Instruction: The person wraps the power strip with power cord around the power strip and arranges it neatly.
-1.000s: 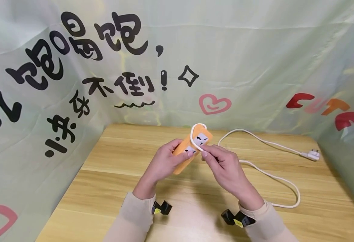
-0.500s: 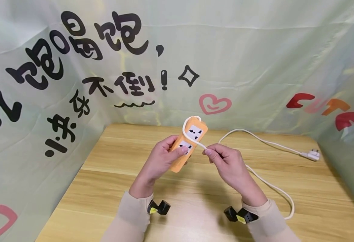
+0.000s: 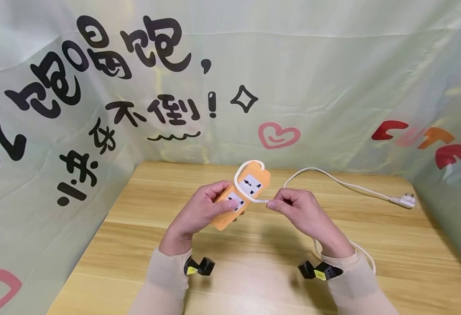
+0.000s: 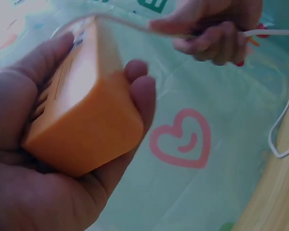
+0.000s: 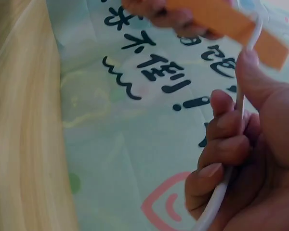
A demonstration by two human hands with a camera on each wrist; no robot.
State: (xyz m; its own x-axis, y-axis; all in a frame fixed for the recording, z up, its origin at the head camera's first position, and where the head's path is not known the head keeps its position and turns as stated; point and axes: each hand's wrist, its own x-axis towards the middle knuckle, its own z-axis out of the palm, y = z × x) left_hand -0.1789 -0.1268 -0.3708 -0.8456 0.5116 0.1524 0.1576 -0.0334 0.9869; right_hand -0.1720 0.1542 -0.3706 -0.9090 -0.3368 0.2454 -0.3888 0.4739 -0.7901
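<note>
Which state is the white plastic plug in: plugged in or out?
Out: the white plastic plug lies on the light-brown wooden table, its prongs bare.

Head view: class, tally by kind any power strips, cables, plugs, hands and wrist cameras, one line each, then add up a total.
Orange power strip: 1
White cable: 1, partly hidden
White plug: 1
Left hand and right hand: 2
Left wrist camera and right wrist camera: 2
Total: 7
</note>
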